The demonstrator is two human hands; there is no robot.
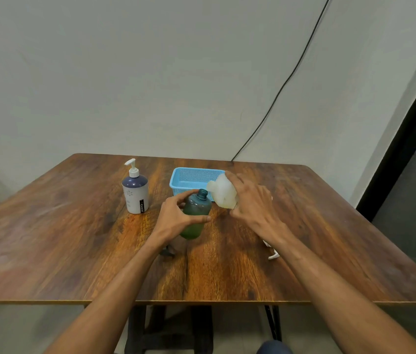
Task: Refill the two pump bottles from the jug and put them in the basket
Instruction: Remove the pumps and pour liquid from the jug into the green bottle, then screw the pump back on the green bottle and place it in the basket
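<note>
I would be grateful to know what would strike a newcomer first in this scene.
The eye goes to mid-table, where the left hand grips a green bottle with no pump on its open neck, and the right hand tips a whitish jug toward it. Just behind stands a light blue basket, and to the left an upright white and navy pump bottle.

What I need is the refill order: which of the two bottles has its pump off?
The green bottle gripped by the left hand: its neck is bare and open. The white-and-navy bottle has its pump on.
</note>
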